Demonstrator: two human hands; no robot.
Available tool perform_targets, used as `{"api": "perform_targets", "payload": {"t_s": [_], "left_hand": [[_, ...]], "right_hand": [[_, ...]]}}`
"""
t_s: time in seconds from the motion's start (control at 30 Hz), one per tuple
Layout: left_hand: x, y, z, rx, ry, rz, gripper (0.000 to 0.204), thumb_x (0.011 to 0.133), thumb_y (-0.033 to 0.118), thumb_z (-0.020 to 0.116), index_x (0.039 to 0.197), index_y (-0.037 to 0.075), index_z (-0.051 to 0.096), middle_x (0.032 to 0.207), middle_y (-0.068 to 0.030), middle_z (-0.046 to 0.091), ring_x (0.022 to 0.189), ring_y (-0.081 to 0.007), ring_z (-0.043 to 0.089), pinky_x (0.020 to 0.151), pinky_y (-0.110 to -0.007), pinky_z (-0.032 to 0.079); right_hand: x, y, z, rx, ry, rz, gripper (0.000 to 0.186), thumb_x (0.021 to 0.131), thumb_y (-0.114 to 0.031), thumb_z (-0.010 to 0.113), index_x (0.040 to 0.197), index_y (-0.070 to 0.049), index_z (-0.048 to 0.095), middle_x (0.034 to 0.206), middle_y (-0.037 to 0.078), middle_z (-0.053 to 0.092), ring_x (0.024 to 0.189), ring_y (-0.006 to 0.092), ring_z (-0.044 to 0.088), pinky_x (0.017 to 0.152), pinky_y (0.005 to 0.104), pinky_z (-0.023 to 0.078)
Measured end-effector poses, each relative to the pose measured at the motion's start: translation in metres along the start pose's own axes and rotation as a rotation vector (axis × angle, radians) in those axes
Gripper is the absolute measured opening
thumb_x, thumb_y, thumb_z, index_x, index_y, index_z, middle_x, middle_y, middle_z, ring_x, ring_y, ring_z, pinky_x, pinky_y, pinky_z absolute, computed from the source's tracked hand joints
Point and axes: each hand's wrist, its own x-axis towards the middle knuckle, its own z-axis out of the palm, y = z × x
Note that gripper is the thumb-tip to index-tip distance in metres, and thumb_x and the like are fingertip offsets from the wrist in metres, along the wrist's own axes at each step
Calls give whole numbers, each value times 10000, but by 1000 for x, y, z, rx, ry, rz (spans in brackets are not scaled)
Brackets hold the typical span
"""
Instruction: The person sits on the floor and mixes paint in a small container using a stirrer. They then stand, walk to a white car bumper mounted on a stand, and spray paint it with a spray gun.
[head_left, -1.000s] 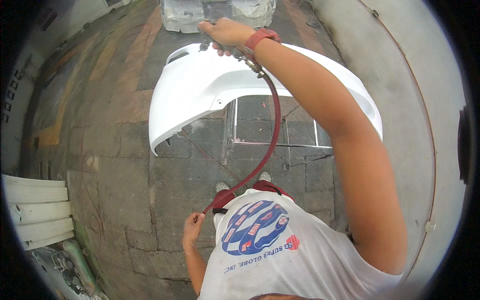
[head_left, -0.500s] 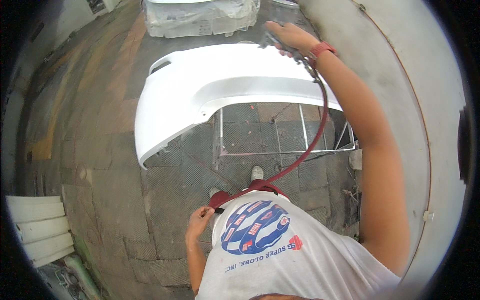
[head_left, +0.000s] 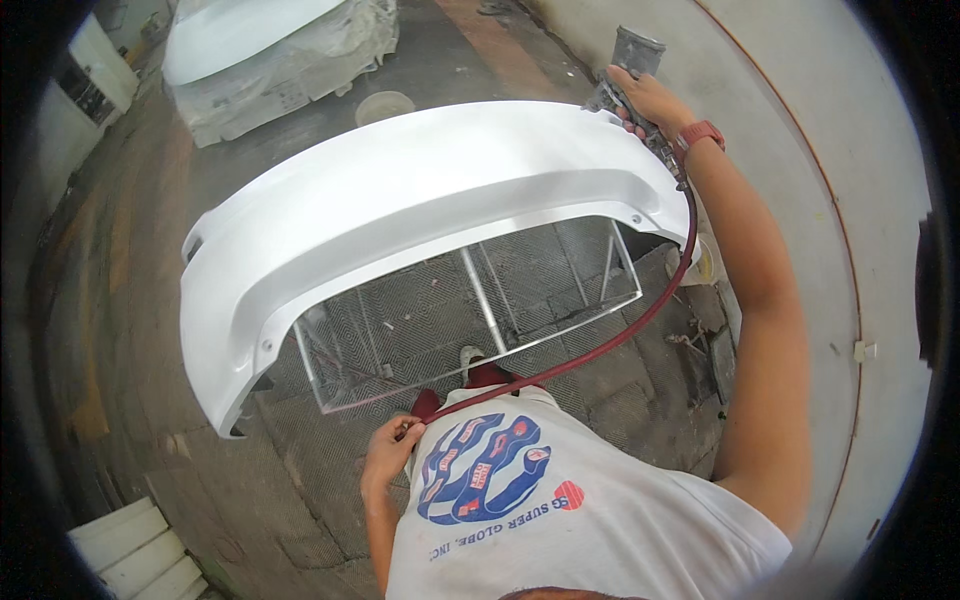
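Observation:
My right hand (head_left: 650, 97) is wrapped round a spray gun (head_left: 655, 138) with a grey cup (head_left: 637, 52) on top, over the far right end of a glossy white car bumper (head_left: 390, 180). From the gun's handle a dark red air hose (head_left: 640, 322) curves down across my front. At my waist my left hand (head_left: 390, 447) is closed, thumb and fingers pinching that hose. The bumper arches in front of me on a thin metal frame stand (head_left: 484, 295). The gun's nozzle is hard to make out at the bumper's edge.
A white car part (head_left: 245, 35) draped in plastic sheeting (head_left: 300, 80) stands at the far left. A pale wall (head_left: 800, 90) runs along my right side. Behind the bumper's right end sits a bucket (head_left: 703, 262). White panels (head_left: 135, 548) lie at the lower left.
My view has turned, so the bumper and the covered part appear farther left. My right hand with the spray gun has gone to the bumper's right end. The left hand still pinches the hose.

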Motion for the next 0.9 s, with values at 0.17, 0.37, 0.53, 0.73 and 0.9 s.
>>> {"api": "perform_targets", "payload": {"t_s": [0.17,0.37,0.53,0.73,0.9], "left_hand": [[15,51,38,78,-9,-35,322,990,261,774,1170,-5,756,948,-62,774,851,-124,685,788,-296,534],[15,90,58,86,19,-43,328,985,253,769,1181,-9,759,933,-78,778,832,-132,691,779,-301,540],[6,110,66,25,2,-41,330,983,262,768,1186,1,764,936,-85,777,837,-136,693,776,-302,544],[-8,83,48,-43,61,-46,359,983,305,782,1186,9,763,927,-85,769,834,-140,689,757,-296,539],[-29,25,-1,-13,125,-17,387,988,335,786,1182,3,745,879,-38,729,748,-111,611,674,-291,491]], "right_hand": [[52,73,-60,92,52,52,582,1070,-570,559,1170,0,622,772,45,614,556,141,598,420,292,456],[122,148,-90,128,223,195,577,1074,-553,575,1119,14,669,787,99,645,573,191,636,427,350,470],[181,218,-110,-377,422,25,680,1072,-575,535,839,43,698,709,191,670,573,275,691,497,450,526],[155,146,-54,-224,234,28,697,1063,-603,527,843,39,688,729,174,691,528,255,661,499,440,531],[82,44,35,29,51,-69,576,1071,-583,551,955,-26,639,719,64,640,504,165,616,424,328,479]]}}
